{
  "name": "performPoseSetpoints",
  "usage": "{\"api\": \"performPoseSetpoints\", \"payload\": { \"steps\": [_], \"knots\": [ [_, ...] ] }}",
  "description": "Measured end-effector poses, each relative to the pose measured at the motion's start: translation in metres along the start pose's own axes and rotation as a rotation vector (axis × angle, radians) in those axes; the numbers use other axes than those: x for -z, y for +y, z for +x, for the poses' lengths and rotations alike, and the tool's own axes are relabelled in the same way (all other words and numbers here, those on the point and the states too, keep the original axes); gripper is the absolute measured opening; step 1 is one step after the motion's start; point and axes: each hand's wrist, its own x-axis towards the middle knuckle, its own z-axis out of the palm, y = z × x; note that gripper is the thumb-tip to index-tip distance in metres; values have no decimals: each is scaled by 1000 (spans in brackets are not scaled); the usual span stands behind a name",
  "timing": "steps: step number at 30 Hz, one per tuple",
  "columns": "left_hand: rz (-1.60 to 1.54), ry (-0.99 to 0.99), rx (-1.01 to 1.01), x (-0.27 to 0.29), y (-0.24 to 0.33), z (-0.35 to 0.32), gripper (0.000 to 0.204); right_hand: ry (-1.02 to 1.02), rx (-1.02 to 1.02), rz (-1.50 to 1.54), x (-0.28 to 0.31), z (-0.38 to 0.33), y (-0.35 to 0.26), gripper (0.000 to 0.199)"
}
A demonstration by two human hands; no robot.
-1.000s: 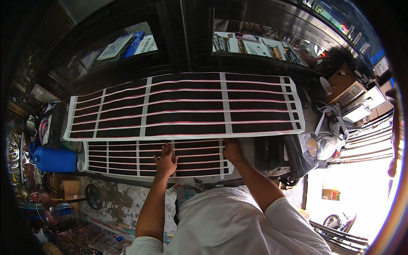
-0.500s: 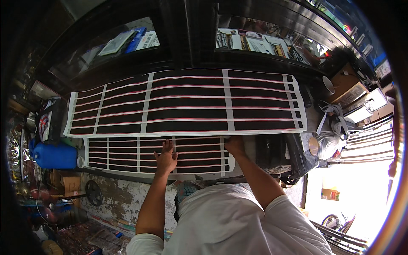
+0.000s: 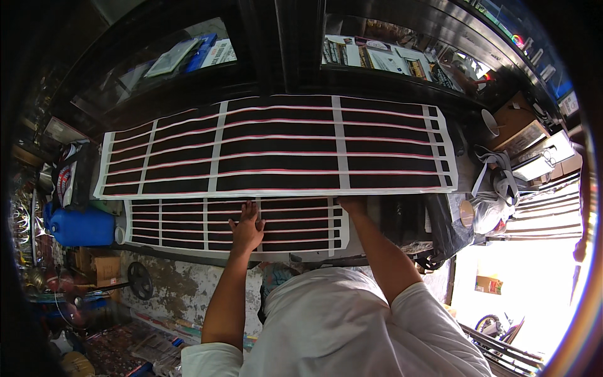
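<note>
A large sheet of black strips with red lines and white borders (image 3: 276,147) lies across a dark counter. A smaller sheet of the same pattern (image 3: 188,223) lies below it, nearer to me. My left hand (image 3: 247,227) rests flat on the smaller sheet, fingers spread, tips near the large sheet's lower edge. My right hand (image 3: 353,205) sits at the large sheet's lower edge by the smaller sheet's right end; its fingers are partly tucked under the edge, and I cannot tell whether they pinch it.
A blue plastic canister (image 3: 78,226) stands at the left. A glass display case with papers and books (image 3: 377,60) runs behind the counter. Black bags (image 3: 433,226), a tape roll (image 3: 466,213) and boxes (image 3: 534,151) crowd the right. Bright doorway at lower right.
Both hands stay at the seam between the two sheets. The view has shifted slightly, and the right hand has slid a little further under the large sheet's edge.
</note>
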Motion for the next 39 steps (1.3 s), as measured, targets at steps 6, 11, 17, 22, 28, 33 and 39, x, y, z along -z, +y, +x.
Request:
{"api": "performPoseSetpoints", "payload": {
  "steps": [6,11,17,22,28,33,39],
  "knots": [
    [-26,18,-18,1,3,3,67,10,-53,-50,7,-2,-7,52],
    [-2,45,-23,1,5,-4,66,51,-56,78,7,-11,-14,46],
    [238,371,-216,-20,26,-14,60,147,42,115,-14,-13,9,41],
    [94,267,-493,-31,57,-26,59,117,58,295,3,-26,-8,36],
    [123,234,-408,-38,70,-27,63,183,96,220,-1,-23,-5,38],
    [124,226,-379,-39,72,-26,64,145,129,220,-5,-19,2,38],
    [97,254,-373,-29,84,-23,78,187,148,215,-9,-9,10,41]
  ]
}}
